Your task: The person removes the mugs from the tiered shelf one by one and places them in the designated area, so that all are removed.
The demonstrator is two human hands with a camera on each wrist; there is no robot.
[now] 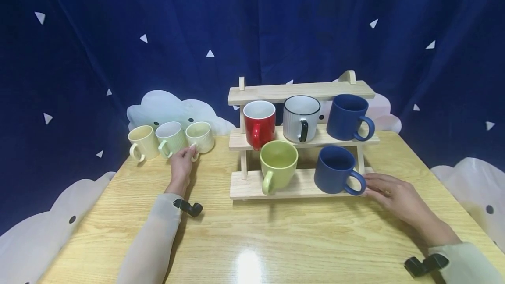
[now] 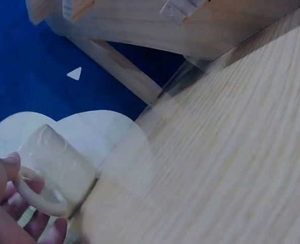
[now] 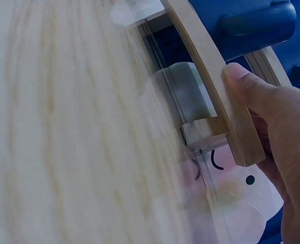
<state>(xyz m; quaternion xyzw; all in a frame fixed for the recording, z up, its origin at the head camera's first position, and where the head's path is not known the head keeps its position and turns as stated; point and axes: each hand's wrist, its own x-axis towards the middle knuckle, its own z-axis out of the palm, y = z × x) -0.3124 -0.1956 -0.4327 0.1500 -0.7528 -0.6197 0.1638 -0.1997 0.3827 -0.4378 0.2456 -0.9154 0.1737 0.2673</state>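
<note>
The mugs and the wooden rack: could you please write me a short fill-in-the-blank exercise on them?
1. The left hand holds the handle of the cream mug, which stands on the ____.
2. On the wooden rack, the green mug shares the lowest shelf with a ____ mug.
3. The red mug is the ____ most of three on the middle shelf.
4. The right hand touches the rack's ____ shelf.

Missing words: table; blue; left; lowest

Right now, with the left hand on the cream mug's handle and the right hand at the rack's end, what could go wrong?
The left hand pinches only the handle of the rightmost cream ribbed mug, which stands close beside the pale green ribbed mug; lifting could knock it. The right hand rests on the end of the three-tier wooden rack beside the lower dark blue mug; a nudge might shake the rack's mugs.
</note>
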